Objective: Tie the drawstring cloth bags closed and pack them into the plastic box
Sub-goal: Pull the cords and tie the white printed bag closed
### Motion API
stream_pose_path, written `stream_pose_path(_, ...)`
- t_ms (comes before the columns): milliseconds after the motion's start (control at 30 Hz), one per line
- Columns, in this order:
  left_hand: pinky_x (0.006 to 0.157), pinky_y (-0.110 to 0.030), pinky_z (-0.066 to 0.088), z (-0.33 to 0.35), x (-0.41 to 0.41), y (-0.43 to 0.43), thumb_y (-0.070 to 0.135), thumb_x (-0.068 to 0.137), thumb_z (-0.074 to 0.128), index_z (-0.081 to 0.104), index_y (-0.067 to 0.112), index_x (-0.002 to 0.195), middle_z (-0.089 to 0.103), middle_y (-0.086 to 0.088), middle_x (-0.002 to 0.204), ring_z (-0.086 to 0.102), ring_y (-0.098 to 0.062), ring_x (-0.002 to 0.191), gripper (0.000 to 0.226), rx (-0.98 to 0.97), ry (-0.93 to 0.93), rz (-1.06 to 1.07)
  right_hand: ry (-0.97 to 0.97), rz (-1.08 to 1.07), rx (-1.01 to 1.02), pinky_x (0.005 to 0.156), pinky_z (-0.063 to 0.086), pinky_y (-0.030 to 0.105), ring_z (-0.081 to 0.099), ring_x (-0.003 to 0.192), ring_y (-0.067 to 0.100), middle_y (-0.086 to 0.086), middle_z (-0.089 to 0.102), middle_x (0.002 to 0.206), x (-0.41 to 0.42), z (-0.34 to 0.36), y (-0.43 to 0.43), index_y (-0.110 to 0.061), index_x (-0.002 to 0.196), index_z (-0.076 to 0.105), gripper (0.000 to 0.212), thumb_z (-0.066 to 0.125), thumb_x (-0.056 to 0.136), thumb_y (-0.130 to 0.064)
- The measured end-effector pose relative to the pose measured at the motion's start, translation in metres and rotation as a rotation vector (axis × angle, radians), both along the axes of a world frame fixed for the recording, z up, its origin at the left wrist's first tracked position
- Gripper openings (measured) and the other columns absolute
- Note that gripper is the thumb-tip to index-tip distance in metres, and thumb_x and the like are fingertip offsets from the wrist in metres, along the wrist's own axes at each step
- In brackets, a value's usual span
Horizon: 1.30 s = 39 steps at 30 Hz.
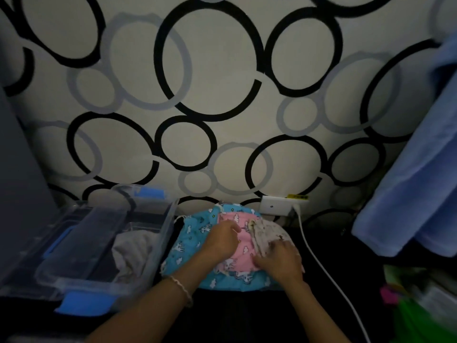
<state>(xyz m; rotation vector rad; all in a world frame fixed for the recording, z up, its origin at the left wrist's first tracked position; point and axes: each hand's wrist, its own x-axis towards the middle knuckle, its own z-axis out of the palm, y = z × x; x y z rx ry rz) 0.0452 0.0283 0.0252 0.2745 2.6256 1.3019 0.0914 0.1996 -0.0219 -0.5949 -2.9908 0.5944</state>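
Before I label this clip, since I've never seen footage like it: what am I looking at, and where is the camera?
There is no machine here. A camera worn on a person's head looks forward and down at their two bare hands. The left hand presses on a pink cloth bag lying on a blue cloth bag. The right hand rests on a cream cloth bag; whether it grips is unclear. To the left stands an open clear plastic box with pale cloth inside. A white cable runs from a wall socket.
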Motion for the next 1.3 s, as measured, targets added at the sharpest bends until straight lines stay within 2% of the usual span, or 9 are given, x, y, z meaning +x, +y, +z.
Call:
stream_pose_path(100, 0.096, -0.029, 0.048, -0.005, 0.006, 0.013, -0.005, 0.091, 0.047, 0.055, 0.014, 0.128, 0.055, -0.007, 0.132, 0.053, -0.02, 0.118, 0.043, -0.031, -0.034, -0.034, 0.061, 0.111, 0.05, 0.071, 0.045, 0.024, 0.064, 0.092, 0.021, 0.001, 0.067, 0.095, 0.001, 0.0, 0.001, -0.018, 0.088, 0.064, 0.016, 0.06, 0.079, -0.03)
stream_pose_path(367, 0.086, -0.039, 0.055, 0.062, 0.0, 0.018, 0.016, 0.098, 0.05, 0.024, 0.019, 0.149, 0.048, 0.003, 0.115, 0.058, -0.025, 0.107, 0.057, 0.522, -0.156, 0.007, 0.657, 0.282, -0.15, 0.066, 0.043, 0.032, 0.056, 0.08, 0.016, -0.002, 0.06, 0.086, 0.006, 0.103, 0.028, -0.016, 0.087, 0.061, 0.014, 0.051, 0.092, -0.007)
stream_pose_path(433, 0.092, -0.038, 0.052, 0.08, 0.006, 0.011, 0.028, 0.098, 0.05, 0.017, 0.032, 0.151, 0.051, 0.008, 0.117, 0.053, -0.018, 0.107, 0.063, 0.574, -0.237, -0.09, 0.652, 0.355, -0.225, 0.068, 0.045, 0.033, 0.056, 0.081, 0.015, -0.001, 0.061, 0.086, 0.012, 0.127, 0.022, -0.017, 0.087, 0.059, 0.014, 0.05, 0.095, -0.011)
stream_pose_path(567, 0.095, -0.04, 0.052, 0.079, 0.024, -0.008, 0.059, 0.082, 0.063, 0.051, 0.034, 0.131, 0.055, 0.003, 0.128, 0.056, -0.014, 0.114, 0.056, 0.382, -0.191, -0.225, 0.543, 0.356, -0.387, 0.074, 0.049, 0.04, 0.061, 0.083, 0.019, 0.001, 0.065, 0.086, 0.011, 0.134, 0.005, -0.015, 0.089, 0.063, 0.016, 0.049, 0.095, -0.012)
stream_pose_path(767, 0.081, -0.034, 0.058, 0.056, 0.038, -0.047, 0.024, 0.073, 0.081, 0.06, 0.033, 0.106, 0.059, 0.007, 0.11, 0.059, -0.014, 0.103, 0.04, 0.338, 0.059, -0.193, 0.292, 0.346, -0.668, 0.075, 0.048, 0.022, 0.062, 0.087, 0.006, -0.007, 0.067, 0.09, 0.02, 0.122, -0.01, -0.023, 0.09, 0.068, 0.024, 0.046, 0.101, -0.025)
stream_pose_path(900, 0.078, -0.03, 0.057, 0.047, 0.045, -0.05, 0.014, 0.072, 0.082, 0.063, 0.039, 0.101, 0.062, 0.008, 0.105, 0.061, -0.013, 0.096, 0.042, 0.329, 0.228, -0.152, 0.257, 0.325, -0.738, 0.066, 0.044, 0.021, 0.058, 0.077, 0.011, 0.002, 0.061, 0.081, 0.022, 0.111, -0.017, 0.004, 0.091, 0.063, 0.036, 0.047, 0.101, -0.026)
stream_pose_path(1000, 0.08, -0.025, 0.055, 0.044, 0.044, -0.048, 0.016, 0.074, 0.08, 0.068, 0.026, 0.103, 0.065, 0.008, 0.1, 0.062, -0.008, 0.091, 0.033, 0.307, 0.322, -0.111, 0.25, 0.322, -0.757, 0.064, 0.045, 0.02, 0.057, 0.07, 0.006, -0.001, 0.061, 0.076, 0.023, 0.109, -0.022, 0.0, 0.087, 0.064, 0.035, 0.047, 0.1, -0.027)
stream_pose_path(1133, 0.08, -0.042, 0.057, 0.047, 0.04, -0.048, 0.022, 0.089, 0.065, 0.072, 0.026, 0.094, 0.072, 0.0, 0.089, 0.067, -0.015, 0.085, 0.009, 0.492, 0.2, 0.027, 0.197, 0.29, -0.835, 0.079, 0.049, 0.035, 0.061, 0.089, 0.022, 0.01, 0.065, 0.09, 0.024, 0.111, -0.025, -0.006, 0.093, 0.066, 0.029, 0.047, 0.099, -0.028)
stream_pose_path(1300, 0.077, -0.035, 0.057, 0.051, 0.039, -0.054, 0.035, 0.101, 0.041, 0.071, 0.025, 0.097, 0.072, -0.005, 0.093, 0.068, -0.019, 0.09, 0.031, 0.582, 0.023, 0.133, 0.187, 0.167, -1.137, 0.073, 0.051, 0.029, 0.068, 0.074, 0.011, 0.003, 0.072, 0.079, 0.024, 0.115, -0.03, -0.006, 0.106, 0.068, 0.031, 0.039, 0.097, -0.013)
